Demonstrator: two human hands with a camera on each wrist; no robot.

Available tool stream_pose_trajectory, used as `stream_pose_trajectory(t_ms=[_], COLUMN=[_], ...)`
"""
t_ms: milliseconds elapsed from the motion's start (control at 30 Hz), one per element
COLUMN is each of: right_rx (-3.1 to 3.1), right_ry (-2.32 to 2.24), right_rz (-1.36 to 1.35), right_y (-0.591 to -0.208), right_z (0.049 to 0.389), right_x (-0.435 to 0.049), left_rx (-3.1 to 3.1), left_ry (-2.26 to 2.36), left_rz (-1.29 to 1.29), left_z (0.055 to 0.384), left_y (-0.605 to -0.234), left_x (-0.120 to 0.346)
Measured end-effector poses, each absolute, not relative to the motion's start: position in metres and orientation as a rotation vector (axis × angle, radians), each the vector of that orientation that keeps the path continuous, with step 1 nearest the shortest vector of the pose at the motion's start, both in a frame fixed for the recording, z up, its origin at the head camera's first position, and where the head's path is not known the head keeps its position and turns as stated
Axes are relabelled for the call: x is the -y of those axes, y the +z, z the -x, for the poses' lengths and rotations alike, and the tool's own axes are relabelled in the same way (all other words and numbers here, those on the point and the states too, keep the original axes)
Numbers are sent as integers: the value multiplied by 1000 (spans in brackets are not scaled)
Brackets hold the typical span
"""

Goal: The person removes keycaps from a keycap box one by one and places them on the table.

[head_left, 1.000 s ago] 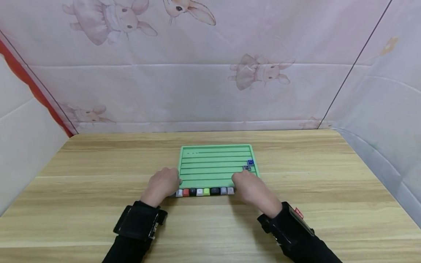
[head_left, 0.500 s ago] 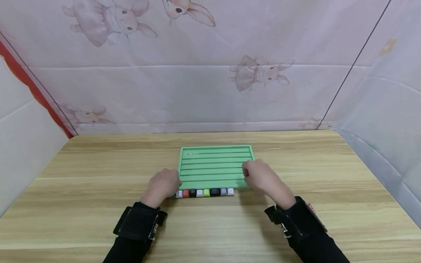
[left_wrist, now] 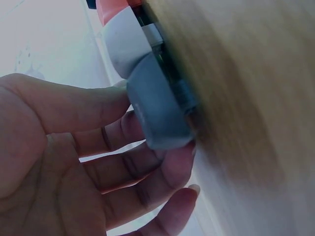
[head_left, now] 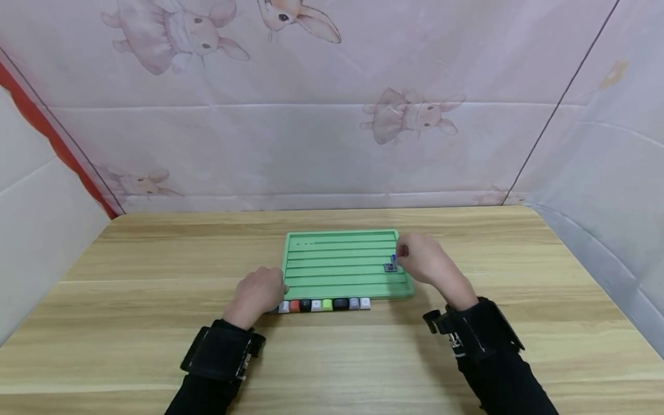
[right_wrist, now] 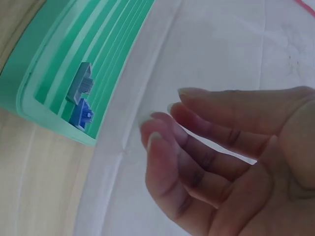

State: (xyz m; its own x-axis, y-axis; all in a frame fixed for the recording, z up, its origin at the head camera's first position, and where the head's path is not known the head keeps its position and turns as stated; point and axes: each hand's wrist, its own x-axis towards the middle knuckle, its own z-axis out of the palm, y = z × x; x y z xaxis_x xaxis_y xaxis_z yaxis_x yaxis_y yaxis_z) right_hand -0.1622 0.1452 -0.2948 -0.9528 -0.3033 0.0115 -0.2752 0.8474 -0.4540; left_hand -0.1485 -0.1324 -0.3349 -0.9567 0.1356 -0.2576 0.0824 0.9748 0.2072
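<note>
In the head view a green ridged tray (head_left: 337,278) lies on the table, with a row of coloured keycaps (head_left: 316,305) along its near edge. My left hand (head_left: 256,293) is at the row's left end. The left wrist view shows its thumb and fingers pinching a dark grey keycap (left_wrist: 156,105), beside a white one (left_wrist: 125,42). Over the tray's right edge is my right hand (head_left: 424,258), its fingers (right_wrist: 162,167) loosely curved around nothing. Close by in the tray lie a grey upturned keycap (right_wrist: 80,84) and a blue one (right_wrist: 82,115), stems showing.
A red keycap (left_wrist: 112,10) follows the white one in the row. The wooden table (head_left: 181,248) extends around the tray. Behind it hangs a pale cloth (head_left: 290,150) printed with rabbits, and more pale cloth stands at both sides.
My right hand has moved from the row's right end to the right and farther back, over the tray's right edge. It hid the two loose keycaps midway. My left hand stays in place.
</note>
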Motion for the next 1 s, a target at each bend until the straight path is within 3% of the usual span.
stream_pose_trajectory(t_ms=[1000], right_rx=[-2900], right_ry=[-727], right_rz=[241], right_y=[-329], right_z=[188], right_x=[-139], left_rx=[-2859], left_ry=[265], left_rz=[-155], left_z=[149], left_y=[-335], left_x=[132])
